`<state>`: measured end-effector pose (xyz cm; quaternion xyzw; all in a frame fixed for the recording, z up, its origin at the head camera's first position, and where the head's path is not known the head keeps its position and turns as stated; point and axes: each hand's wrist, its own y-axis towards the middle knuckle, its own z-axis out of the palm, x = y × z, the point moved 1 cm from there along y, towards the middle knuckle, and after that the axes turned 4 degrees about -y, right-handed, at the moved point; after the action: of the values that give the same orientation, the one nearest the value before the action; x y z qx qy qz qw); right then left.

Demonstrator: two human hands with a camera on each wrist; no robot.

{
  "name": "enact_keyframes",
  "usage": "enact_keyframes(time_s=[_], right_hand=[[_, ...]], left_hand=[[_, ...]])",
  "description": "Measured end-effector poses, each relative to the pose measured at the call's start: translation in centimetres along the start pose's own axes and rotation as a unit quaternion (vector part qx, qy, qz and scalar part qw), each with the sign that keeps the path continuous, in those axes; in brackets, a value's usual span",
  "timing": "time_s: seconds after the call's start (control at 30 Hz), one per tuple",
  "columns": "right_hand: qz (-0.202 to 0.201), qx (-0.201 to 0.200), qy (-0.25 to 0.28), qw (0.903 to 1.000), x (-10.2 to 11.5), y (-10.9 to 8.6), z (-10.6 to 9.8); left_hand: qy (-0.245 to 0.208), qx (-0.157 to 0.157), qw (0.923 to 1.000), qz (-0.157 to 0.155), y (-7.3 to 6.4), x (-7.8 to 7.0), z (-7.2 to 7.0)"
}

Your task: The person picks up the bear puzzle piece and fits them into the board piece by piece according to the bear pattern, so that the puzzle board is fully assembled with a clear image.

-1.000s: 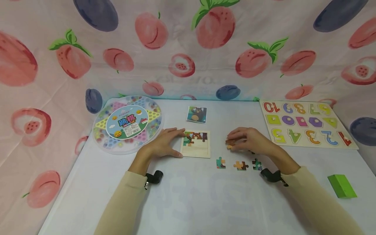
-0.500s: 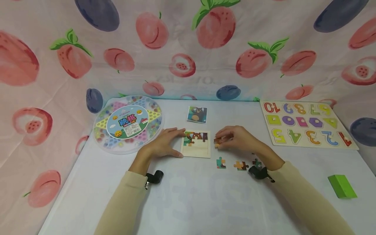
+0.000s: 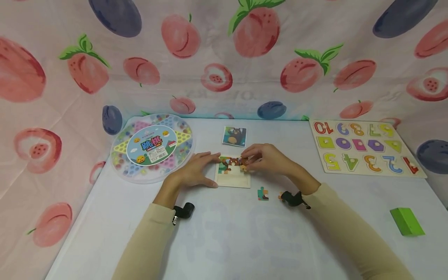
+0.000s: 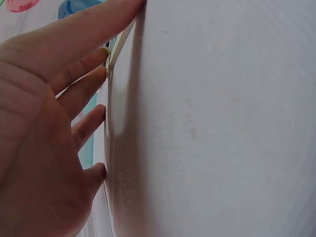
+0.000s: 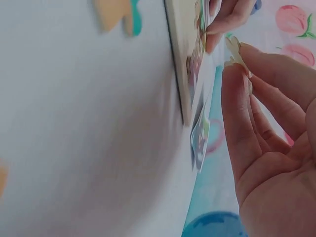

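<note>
A small wooden puzzle tray (image 3: pixel 232 182) lies mid-table, with bear-picture pieces along its upper left part. My left hand (image 3: pixel 194 171) rests at its left side, index fingertip at the upper corner and thumb near the lower one, fingers spread. Thumb and fingers of my right hand (image 3: pixel 271 160) pinch a jigsaw piece (image 5: pixel 237 53) over the tray's upper right part. In the right wrist view, this piece is seen edge-on, apart from the tray. One loose jigsaw piece (image 3: pixel 263 193) lies below right of the tray; another piece (image 3: pixel 280 195) is mostly covered by the right wrist camera.
A bear picture card (image 3: pixel 234 136) lies behind the tray. To the left sits a round Chinese checkers set (image 3: pixel 152 146). A number-and-shape board (image 3: pixel 365 147) occupies the back right, and a green block (image 3: pixel 407 221) stands at the right.
My right hand has carried the jigsaw piece leftward, from right of the tray to over its upper right part. The left hand has stayed in place.
</note>
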<state>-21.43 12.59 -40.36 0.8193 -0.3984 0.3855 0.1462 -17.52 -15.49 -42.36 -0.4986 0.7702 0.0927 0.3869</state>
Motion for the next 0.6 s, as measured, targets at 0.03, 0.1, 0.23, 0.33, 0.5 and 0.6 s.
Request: enact_keyframes(time_s=[0.03,0.1,0.23,0.33,0.5,0.6], right_hand=[[0.001,0.000,0.003,1.0000,0.1,0.2,0.2],[0.005,-0.002,0.006,1.0000,0.4,0.4,0.5],[0.011,-0.004,0.007,0.9999,0.7,0.9,1.0],[0.012,-0.003,0.007,0.9999,0.7,1.3,1.4],[0.008,0.002,0.005,0.9999,0.6,1.7,2.1],[0.008,0.006,-0.006,0.9999,0.6,1.9,2.4]], left_hand=[[0.000,0.000,1.0000,0.000,0.0,0.0,0.0],[0.002,0.000,1.0000,0.002,0.1,0.0,0.0],[0.006,0.000,1.0000,0.003,0.1,0.1,0.0],[0.007,-0.001,1.0000,0.001,0.0,0.1,-0.1],[0.006,0.001,1.0000,0.000,0.0,0.0,0.0],[0.004,0.001,1.0000,0.000,0.0,0.0,0.0]])
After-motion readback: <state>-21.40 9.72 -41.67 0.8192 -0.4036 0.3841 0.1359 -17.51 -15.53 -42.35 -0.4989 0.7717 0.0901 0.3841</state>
